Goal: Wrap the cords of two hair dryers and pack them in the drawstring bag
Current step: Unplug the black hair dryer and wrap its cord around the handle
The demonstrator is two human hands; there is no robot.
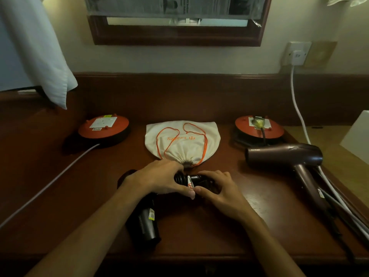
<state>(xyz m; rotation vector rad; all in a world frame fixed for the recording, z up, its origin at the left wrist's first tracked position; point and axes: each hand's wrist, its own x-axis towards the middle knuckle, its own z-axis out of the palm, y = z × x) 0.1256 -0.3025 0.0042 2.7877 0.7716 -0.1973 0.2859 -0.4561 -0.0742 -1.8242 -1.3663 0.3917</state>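
A black hair dryer [145, 222] lies on the wooden desk [199, 236] in front of me, barrel pointing toward me. Its black cord [180, 177] is coiled round the handle, which carries a white tag. My left hand [161, 179] grips the coiled part from the left. Curled over the handle from the right is my right hand [217, 189]; the two thumbs nearly meet at the tag. Just behind them lies a white drawstring bag [182, 140] with orange strings, its mouth pulled closed. A maroon hair dryer [287, 157] lies at the right, cord loose.
Two round red-topped bases stand at the back, one on the left [103, 127] and one on the right [259, 127]. White cables run along the right edge [339, 204] up to a wall socket [297, 53]. A grey cable [50, 183] crosses the left side.
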